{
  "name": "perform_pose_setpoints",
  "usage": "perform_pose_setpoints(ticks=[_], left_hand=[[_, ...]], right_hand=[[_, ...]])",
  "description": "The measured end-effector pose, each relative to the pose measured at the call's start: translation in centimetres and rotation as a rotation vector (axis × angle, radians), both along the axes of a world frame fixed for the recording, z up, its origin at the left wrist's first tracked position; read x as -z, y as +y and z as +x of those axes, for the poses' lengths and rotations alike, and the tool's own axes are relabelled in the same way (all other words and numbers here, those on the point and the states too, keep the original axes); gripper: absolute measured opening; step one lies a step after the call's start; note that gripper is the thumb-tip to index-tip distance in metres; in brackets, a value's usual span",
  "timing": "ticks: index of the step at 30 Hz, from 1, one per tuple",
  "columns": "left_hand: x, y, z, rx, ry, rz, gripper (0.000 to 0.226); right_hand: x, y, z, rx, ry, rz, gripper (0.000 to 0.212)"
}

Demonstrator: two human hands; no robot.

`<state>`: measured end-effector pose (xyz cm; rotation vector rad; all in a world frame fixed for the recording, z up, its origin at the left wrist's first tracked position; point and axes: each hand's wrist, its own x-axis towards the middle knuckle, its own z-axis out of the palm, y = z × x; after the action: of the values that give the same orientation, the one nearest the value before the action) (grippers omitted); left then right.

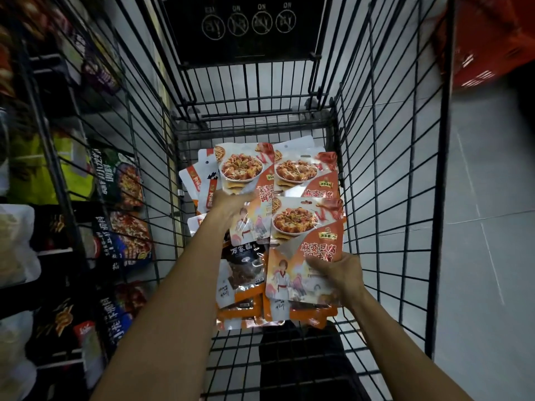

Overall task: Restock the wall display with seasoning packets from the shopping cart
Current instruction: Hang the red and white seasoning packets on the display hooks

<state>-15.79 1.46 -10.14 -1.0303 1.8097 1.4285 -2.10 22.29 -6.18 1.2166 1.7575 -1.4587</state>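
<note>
From the head camera, looking down into a black wire shopping cart [390,169], both bare arms reach forward into it. The left hand [230,204] has its fingers curled round the left edge of an orange seasoning packet [246,175], which shows a bowl of red stew at the top and a figure in white lower down. That packet is tilted, its top pointing away toward the far end of the cart. The right hand [340,277] grips a second packet [304,241] of the same design at its lower right edge, thumb lying across the front, fingers hidden behind. This second packet overlaps the lower right part of the first.

A third matching packet [307,172] lies just beyond it against the cart's right wall. Beneath and to the left are a dark packet [244,264] with a clear window and several white packets [199,180], all in a loose pile on the cart floor, with more orange packet edges poking out at the near end of the pile.

A black sign [246,24] with four crossed-out circle symbols hangs at the far end of the cart. To the left, beyond the wire, the wall display [124,183] carries rows of hanging packets, dark and blurred. At upper right is a red basket [492,44] above a grey tiled floor [477,198].
</note>
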Motion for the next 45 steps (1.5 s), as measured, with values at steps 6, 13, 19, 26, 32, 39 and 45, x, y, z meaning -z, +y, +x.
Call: perform_pose_setpoints(ticks=[6, 13, 19, 26, 32, 39, 45], left_hand=[[-2.2, -1.5, 1.7, -0.006, 0.027, -0.039, 0.084], [-10.0, -6.0, 4.6, -0.093, 0.158, -0.043, 0.055], [-20.5, -7.9, 9.2, -0.24, 0.402, -0.07, 0.035], [-33.6, -8.7, 17.9, -0.451, 0.633, -0.153, 0.023], [-44.9, -7.1, 28.6, -0.629, 0.893, -0.331, 0.026], [-55.0, -5.6, 42.9, -0.867, 1.006, -0.583, 0.017], [-60.8, -3.5, 55.4, -1.022, 1.067, -0.798, 0.01]], right_hand=[[-1.4, -0.4, 0.1, 0.13, -0.034, -0.266, 0.022], [-6.5, -0.8, -0.6, 0.062, 0.156, -0.295, 0.038], [-14.1, -1.0, -3.2, -0.092, 0.325, -0.421, 0.036], [-24.5, -2.7, -4.7, -0.42, 0.513, -0.473, 0.043], [-33.6, -5.3, -2.7, -0.717, 0.696, -0.599, 0.052], [-41.8, -10.6, 3.9, -1.02, 0.804, -0.873, 0.04], [-47.7, -15.6, 12.9, -1.263, 0.906, -1.051, 0.043]])
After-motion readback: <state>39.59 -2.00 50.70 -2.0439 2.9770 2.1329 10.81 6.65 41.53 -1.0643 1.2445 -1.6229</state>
